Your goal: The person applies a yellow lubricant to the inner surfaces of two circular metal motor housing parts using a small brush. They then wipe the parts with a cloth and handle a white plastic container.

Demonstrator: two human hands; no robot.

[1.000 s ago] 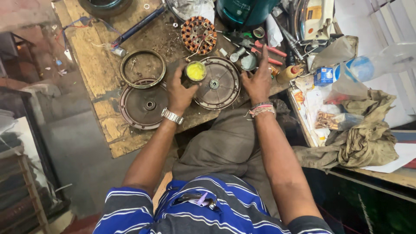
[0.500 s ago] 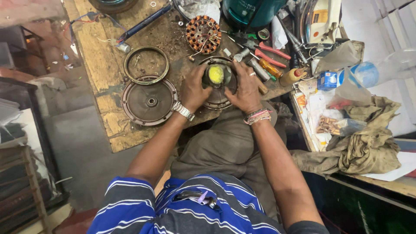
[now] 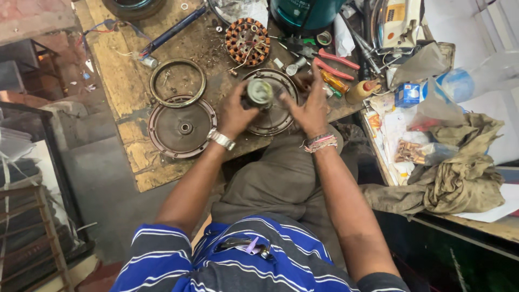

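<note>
Since half a second ago the yellow lid is gone from the small round tin [image 3: 260, 93]; its open, greyish top now faces up. It sits clasped in the left hand [image 3: 236, 111], raised just above the round motor end cover [image 3: 273, 103], likely so any spill lands on metal. Beside it the right hand [image 3: 311, 105] hovers with loosely spread fingers; whether it holds the lid I cannot tell. Beyond the grip lies the copper-wound stator [image 3: 247, 41]; left of it, a flat cover disc [image 3: 182, 128] near the bench edge, leaving little free room
</note>
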